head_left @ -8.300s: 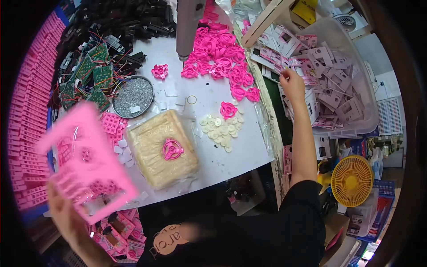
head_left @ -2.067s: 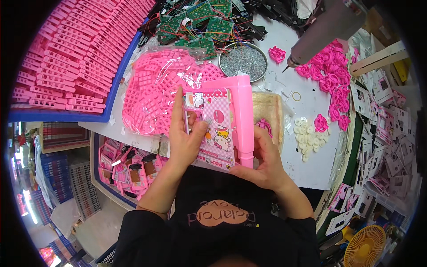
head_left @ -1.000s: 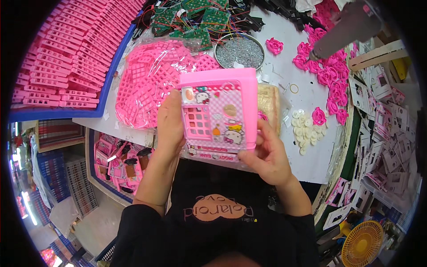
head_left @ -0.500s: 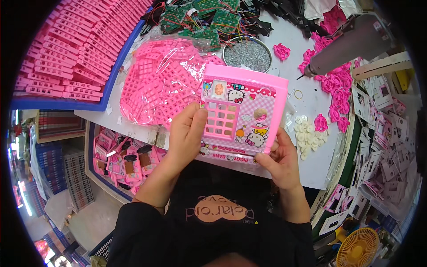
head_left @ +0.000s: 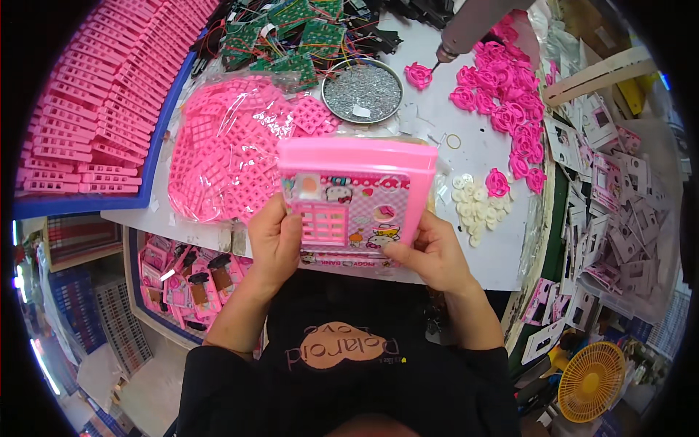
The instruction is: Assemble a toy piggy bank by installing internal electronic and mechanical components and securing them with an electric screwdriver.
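A pink plastic toy housing panel (head_left: 360, 151) is held over the near edge of the table, tilted so its plain top face shows. Its printed front has a grid of square openings and one round hole. My left hand (head_left: 274, 244) grips the panel's left side, thumb on the front. At the lower right corner, my right hand (head_left: 435, 255) is closed on the same panel, its thumb across the front edge. The fingers behind the panel are hidden. Just left of the panel lies a clear bag (head_left: 226, 149) of pink grid-shaped pieces.
Beyond the panel stand a round dish of small screws (head_left: 362, 89) and wired circuit boards (head_left: 298, 36). A hanging electric screwdriver (head_left: 466, 30), dark pink parts (head_left: 510, 109) and white discs (head_left: 480, 207) are at right. A blue crate (head_left: 151, 171) holds stacked pink frames at left.
The panel has tipped, showing more of its top face and foreshortening the printed front. Both hands keep their hold. The whole view has shifted, and the screwdriver now appears farther up and left.
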